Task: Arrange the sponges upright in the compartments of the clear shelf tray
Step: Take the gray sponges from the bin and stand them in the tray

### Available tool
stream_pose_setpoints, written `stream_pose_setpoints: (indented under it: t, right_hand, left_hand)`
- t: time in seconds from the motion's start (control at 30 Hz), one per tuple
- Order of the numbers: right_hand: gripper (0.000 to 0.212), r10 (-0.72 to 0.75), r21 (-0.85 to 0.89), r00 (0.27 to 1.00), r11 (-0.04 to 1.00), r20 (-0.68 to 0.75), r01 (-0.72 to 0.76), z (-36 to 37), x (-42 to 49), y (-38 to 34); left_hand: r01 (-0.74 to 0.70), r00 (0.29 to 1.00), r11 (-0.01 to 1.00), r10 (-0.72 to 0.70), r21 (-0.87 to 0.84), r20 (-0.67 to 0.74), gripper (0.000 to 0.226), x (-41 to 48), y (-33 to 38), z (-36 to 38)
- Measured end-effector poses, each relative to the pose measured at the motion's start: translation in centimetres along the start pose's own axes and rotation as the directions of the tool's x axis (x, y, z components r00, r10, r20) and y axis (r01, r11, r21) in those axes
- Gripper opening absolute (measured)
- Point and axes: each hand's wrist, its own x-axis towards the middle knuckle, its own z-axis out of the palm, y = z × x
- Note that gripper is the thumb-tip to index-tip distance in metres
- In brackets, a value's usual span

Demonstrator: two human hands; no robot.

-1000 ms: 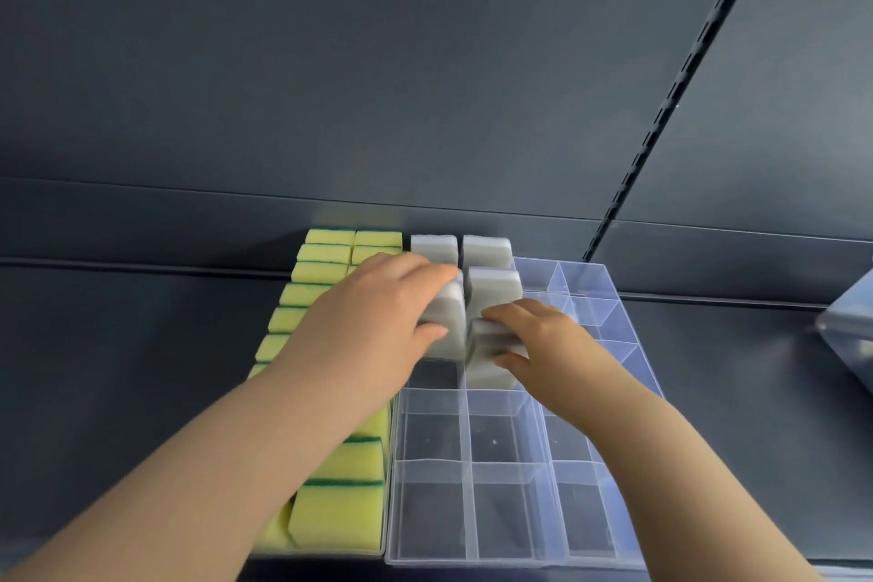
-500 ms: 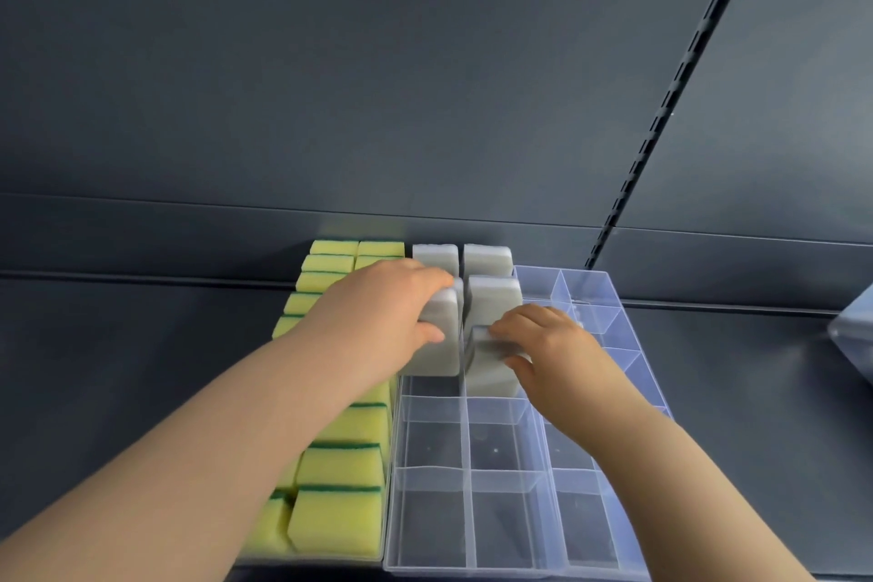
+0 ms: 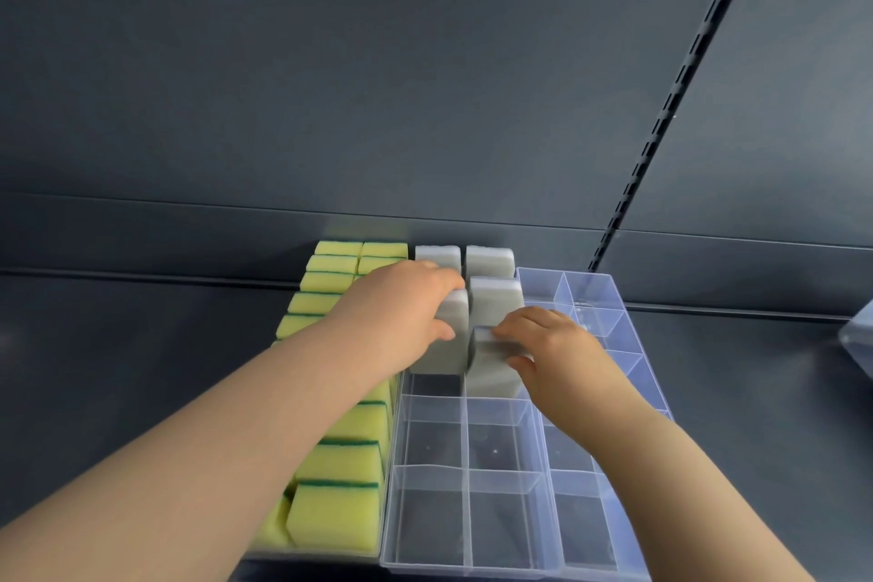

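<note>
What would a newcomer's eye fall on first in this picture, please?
Probably the two hands in the middle: the left hand and right hand each grip an upright grey sponge in the clear tray. Next, the rows of yellow sponges on the tray's left, bright against the dark shelf.

No legible text — anywhere in view.
</note>
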Motion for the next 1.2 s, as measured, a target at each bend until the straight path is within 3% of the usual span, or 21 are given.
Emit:
stream_pose_setpoints:
  t: [0.37, 0.7, 1.2]
  right_hand:
    - [0.028, 0.000, 0.017, 1.000, 1.000, -0.009, 0.000, 0.1, 0.0, 0.2]
    - [0.026, -0.002, 0.012, 1.000, 1.000, -0.004, 0.002, 0.2, 0.2, 0.2]
    - [0.037, 0.021, -0.036, 0.996, 0.999, 0.088, -0.018, -1.2, 0.6, -0.6]
  left_hand:
    - [0.027, 0.997, 1.000, -0.027, 0.005, 0.066, 0.049, 0.1, -0.2, -0.5]
    - [-0.047, 0.982, 0.994, 0.028, 0.102, 0.189, 0.045, 0.8, 0.2, 2.6]
    - [-0.097, 0.993, 0.991, 0.090, 0.096, 0.076, 0.044, 0.7, -0.3, 3.1]
